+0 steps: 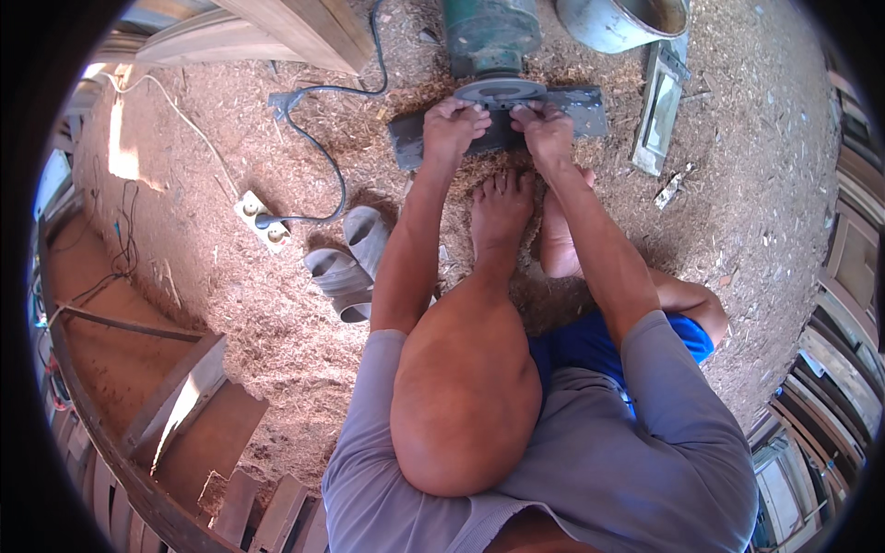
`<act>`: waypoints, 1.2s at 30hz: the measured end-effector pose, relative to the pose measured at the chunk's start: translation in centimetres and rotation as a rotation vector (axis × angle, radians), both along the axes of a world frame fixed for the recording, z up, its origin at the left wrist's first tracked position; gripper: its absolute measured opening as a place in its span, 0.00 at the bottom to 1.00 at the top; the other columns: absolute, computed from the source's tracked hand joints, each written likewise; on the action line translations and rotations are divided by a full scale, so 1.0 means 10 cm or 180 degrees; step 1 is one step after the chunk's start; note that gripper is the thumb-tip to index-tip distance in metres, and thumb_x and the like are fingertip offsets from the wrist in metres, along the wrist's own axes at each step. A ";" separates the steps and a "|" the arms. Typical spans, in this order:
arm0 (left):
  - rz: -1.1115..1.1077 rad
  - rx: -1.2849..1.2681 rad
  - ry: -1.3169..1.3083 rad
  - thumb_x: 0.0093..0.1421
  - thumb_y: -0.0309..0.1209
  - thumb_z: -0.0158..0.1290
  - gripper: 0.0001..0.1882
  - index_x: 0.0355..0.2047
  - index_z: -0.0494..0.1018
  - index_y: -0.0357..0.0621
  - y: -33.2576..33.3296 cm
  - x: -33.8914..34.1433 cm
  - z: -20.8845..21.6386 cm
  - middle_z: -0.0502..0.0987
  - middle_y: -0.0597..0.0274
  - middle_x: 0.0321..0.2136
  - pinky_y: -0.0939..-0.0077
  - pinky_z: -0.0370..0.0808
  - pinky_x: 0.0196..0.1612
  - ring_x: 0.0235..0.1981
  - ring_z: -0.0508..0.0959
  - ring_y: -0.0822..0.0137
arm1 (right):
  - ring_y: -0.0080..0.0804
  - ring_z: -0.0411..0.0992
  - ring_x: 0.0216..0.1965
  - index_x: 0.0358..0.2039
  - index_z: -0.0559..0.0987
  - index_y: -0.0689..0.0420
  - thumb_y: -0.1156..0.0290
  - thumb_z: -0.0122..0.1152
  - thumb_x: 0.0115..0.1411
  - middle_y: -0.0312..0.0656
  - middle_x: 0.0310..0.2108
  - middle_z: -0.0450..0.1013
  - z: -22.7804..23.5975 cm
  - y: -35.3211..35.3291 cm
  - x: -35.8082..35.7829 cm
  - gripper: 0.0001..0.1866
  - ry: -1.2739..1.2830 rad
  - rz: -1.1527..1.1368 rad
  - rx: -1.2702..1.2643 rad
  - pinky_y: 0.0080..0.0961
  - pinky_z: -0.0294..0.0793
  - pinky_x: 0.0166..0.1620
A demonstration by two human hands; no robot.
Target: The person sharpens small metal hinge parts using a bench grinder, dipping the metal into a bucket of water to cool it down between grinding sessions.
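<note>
At the top centre a green bench grinder [493,32] stands on the ground, its round grey grinding wheel [501,89] facing me. My left hand [452,126] and my right hand [546,129] are closed on the two ends of a narrow dark strip [500,104], which looks like a flat blade. The fingers pinch it close to the wheel's near edge; whether it touches the wheel I cannot tell. Below the hands lies a dark flat board [583,109], partly covered by them. My bare feet [502,198] rest just on the near side of it.
A pale bucket [616,23] stands right of the grinder, beside a long metal-framed piece [658,120]. On the left, a black cable [341,152] runs to a white power strip [263,221]. Grey sandals [343,267] lie near my left arm. Wood shavings cover the ground; timber [304,32] lies at top left.
</note>
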State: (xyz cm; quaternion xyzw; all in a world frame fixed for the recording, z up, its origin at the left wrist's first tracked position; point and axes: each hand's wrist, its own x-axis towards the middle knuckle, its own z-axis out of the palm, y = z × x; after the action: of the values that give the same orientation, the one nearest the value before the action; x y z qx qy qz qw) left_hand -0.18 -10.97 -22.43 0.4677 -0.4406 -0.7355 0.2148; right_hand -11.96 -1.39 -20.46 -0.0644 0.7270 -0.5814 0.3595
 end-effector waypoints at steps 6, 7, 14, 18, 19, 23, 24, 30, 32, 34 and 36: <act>-0.0009 0.0019 0.0061 0.60 0.25 0.53 0.06 0.35 0.71 0.34 0.03 0.02 0.11 0.79 0.50 0.31 0.77 0.79 0.31 0.29 0.82 0.65 | 0.25 0.76 0.24 0.32 0.77 0.65 0.78 0.65 0.52 0.42 0.26 0.78 0.02 0.03 -0.04 0.08 0.0438 0.0235 0.0260 0.17 0.71 0.27; 0.0005 -0.0024 0.0091 0.60 0.25 0.53 0.06 0.34 0.71 0.34 0.03 0.08 0.12 0.79 0.51 0.30 0.78 0.79 0.30 0.29 0.81 0.65 | 0.25 0.76 0.25 0.32 0.77 0.64 0.77 0.65 0.53 0.42 0.27 0.78 0.05 0.03 -0.03 0.07 0.0226 0.0308 0.0116 0.17 0.72 0.28; -0.0743 -0.0413 0.0484 0.60 0.21 0.51 0.03 0.34 0.70 0.36 0.19 0.62 0.48 0.77 0.58 0.30 0.75 0.79 0.36 0.31 0.80 0.69 | 0.25 0.77 0.27 0.38 0.76 0.60 0.72 0.58 0.61 0.44 0.30 0.78 0.50 0.56 -0.09 0.07 -0.2806 0.0993 -0.1042 0.18 0.76 0.33; -0.1103 -0.0452 0.0675 0.60 0.21 0.51 0.03 0.35 0.70 0.36 0.28 0.56 0.66 0.77 0.60 0.29 0.75 0.79 0.38 0.31 0.79 0.70 | 0.23 0.76 0.30 0.40 0.76 0.60 0.71 0.59 0.61 0.41 0.33 0.78 0.63 0.74 -0.13 0.09 -0.2986 0.1436 -0.0943 0.17 0.75 0.33; -0.1109 -0.0470 0.0732 0.60 0.22 0.51 0.04 0.36 0.71 0.35 0.29 0.53 0.71 0.77 0.59 0.30 0.75 0.79 0.37 0.31 0.79 0.70 | 0.21 0.74 0.32 0.41 0.77 0.60 0.72 0.60 0.60 0.39 0.34 0.77 0.73 0.74 -0.12 0.10 -0.2893 0.1591 -0.0974 0.17 0.75 0.34; -0.0965 -0.0549 0.0892 0.62 0.24 0.49 0.06 0.38 0.72 0.34 0.22 0.49 0.86 0.78 0.57 0.29 0.75 0.79 0.38 0.31 0.80 0.69 | 0.20 0.73 0.32 0.40 0.79 0.59 0.74 0.61 0.58 0.37 0.34 0.76 1.02 0.65 -0.45 0.09 -0.2493 0.2132 -0.1099 0.17 0.74 0.35; -0.0935 -0.0540 0.0766 0.63 0.26 0.48 0.07 0.38 0.72 0.34 0.16 0.58 0.88 0.78 0.57 0.28 0.75 0.79 0.37 0.31 0.80 0.69 | 0.21 0.72 0.31 0.40 0.79 0.59 0.75 0.61 0.57 0.37 0.33 0.76 1.11 0.59 -0.61 0.09 -0.2286 0.1997 -0.1271 0.18 0.73 0.35; -0.0538 -0.0066 0.1537 0.66 0.36 0.47 0.15 0.40 0.72 0.34 -0.06 1.10 0.84 0.78 0.56 0.25 0.74 0.78 0.35 0.27 0.79 0.68 | 0.24 0.70 0.29 0.37 0.78 0.59 0.75 0.56 0.59 0.36 0.30 0.75 1.60 -0.03 -2.05 0.07 0.0284 0.0991 -0.0941 0.22 0.71 0.34; -0.0435 0.0113 0.1672 0.66 0.37 0.47 0.16 0.42 0.71 0.34 -0.07 1.17 0.84 0.78 0.56 0.26 0.74 0.77 0.34 0.27 0.79 0.67 | 0.26 0.69 0.28 0.39 0.77 0.58 0.74 0.54 0.59 0.37 0.29 0.75 1.54 -0.35 -2.38 0.08 0.1053 0.0742 -0.0169 0.24 0.70 0.33; -0.0389 0.0199 0.1737 0.65 0.38 0.48 0.18 0.43 0.70 0.32 -0.08 1.23 0.83 0.79 0.55 0.27 0.74 0.77 0.36 0.28 0.80 0.66 | 0.34 0.73 0.31 0.40 0.78 0.57 0.72 0.54 0.56 0.40 0.30 0.76 1.36 -0.60 -2.66 0.11 0.2288 0.1461 0.0593 0.29 0.72 0.35; -0.0325 0.0274 0.1708 0.65 0.38 0.49 0.18 0.44 0.70 0.32 -0.06 1.29 0.83 0.79 0.54 0.28 0.74 0.77 0.37 0.29 0.80 0.66 | 0.44 0.76 0.33 0.35 0.79 0.60 0.69 0.54 0.54 0.48 0.32 0.78 1.13 -0.85 -2.80 0.11 0.3924 0.2182 0.1461 0.35 0.74 0.38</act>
State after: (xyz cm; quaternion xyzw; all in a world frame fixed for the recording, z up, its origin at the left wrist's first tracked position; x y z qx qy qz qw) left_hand 12.68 -11.62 -14.12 0.2420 -0.3592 -0.8611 0.2664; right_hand -39.98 -9.91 -9.15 -0.5257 0.8393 -0.1284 0.0519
